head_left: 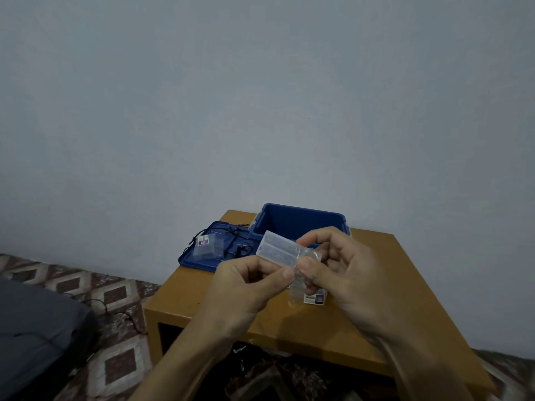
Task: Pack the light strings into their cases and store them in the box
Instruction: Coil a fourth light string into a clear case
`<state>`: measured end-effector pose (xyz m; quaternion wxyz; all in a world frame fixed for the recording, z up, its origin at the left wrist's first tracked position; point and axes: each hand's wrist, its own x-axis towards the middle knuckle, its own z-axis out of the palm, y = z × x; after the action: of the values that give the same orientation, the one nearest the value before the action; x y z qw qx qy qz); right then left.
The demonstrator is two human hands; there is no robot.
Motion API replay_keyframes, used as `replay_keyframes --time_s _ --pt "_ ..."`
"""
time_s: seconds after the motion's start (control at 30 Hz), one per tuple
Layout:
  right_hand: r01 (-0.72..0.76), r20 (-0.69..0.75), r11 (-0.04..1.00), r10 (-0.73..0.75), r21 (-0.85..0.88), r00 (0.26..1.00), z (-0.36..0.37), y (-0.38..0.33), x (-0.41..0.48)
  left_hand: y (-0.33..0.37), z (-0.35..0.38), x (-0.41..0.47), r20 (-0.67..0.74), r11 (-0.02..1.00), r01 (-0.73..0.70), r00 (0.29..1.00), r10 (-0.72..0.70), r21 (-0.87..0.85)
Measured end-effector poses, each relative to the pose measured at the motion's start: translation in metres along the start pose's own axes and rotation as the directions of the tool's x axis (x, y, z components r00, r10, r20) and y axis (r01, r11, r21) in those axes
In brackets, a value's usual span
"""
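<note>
A translucent plastic battery pack (277, 248) of a light string sticks out of a clear case (302, 287) with a printed label at its lower end. My left hand (246, 285) pinches the case's edge from the left. My right hand (344, 273) grips the case and the pack's end from the right. Both are held above the table, in front of the open blue box (301, 221). A second clear labelled case (207, 246) and black light strings (240, 250) lie on the blue lid (191, 260) to the box's left.
The box and lid rest on a small wooden table (385, 287) against a pale wall. A patterned rug (115, 296) covers the floor on the left, with a dark grey cushion (34, 331) and a black cable (115, 312) on it.
</note>
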<state>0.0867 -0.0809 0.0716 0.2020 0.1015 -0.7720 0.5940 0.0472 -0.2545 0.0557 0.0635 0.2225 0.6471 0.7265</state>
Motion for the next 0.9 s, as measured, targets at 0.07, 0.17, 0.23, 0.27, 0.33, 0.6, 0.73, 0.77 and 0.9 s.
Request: replay_keyframes --time_s 0.07,0.17,0.23,0.27,0.33,0.6,0.73,0.77,0.9 --pt "-0.007 -0.011 1.000 0.007 -0.014 1.000 0.000 0.001 0.001 0.000 0.003 -0.002 -0.010 1.000 -0.012 1.000 0.012 0.007" --pt "-0.007 -0.032 1.000 0.007 -0.003 0.999 0.002 0.002 0.001 0.001 0.007 -0.003 -0.021 0.999 -0.011 1.000 0.012 0.034" --pt "-0.003 -0.062 1.000 0.003 -0.004 0.998 0.003 0.003 0.002 0.001 0.008 -0.002 -0.040 0.997 0.002 0.999 0.001 0.075" --pt "0.002 -0.088 1.000 -0.002 -0.003 0.996 0.003 0.005 0.002 0.001 0.008 -0.002 -0.053 0.995 0.013 0.999 -0.008 0.097" --pt "0.009 -0.153 1.000 -0.007 0.012 0.988 0.004 0.008 0.003 0.001 0.007 -0.002 -0.067 0.993 0.038 0.997 -0.030 0.112" --pt "0.005 -0.210 1.000 0.000 0.024 0.978 -0.003 0.009 0.003 0.015 0.002 -0.008 0.048 0.987 0.104 0.993 -0.111 0.118" --pt "0.024 -0.212 1.000 -0.028 -0.019 0.977 -0.007 0.009 0.002 0.028 -0.002 -0.012 0.104 0.973 0.032 0.993 -0.056 0.227" --pt "0.027 -0.206 0.999 -0.034 -0.037 0.978 -0.008 0.009 0.001 0.031 -0.004 -0.012 0.110 0.969 0.010 0.993 -0.038 0.247" --pt "0.038 -0.176 0.992 -0.059 -0.116 0.983 -0.011 0.008 0.000 0.049 -0.014 -0.010 0.171 0.939 -0.090 0.985 0.034 0.333"
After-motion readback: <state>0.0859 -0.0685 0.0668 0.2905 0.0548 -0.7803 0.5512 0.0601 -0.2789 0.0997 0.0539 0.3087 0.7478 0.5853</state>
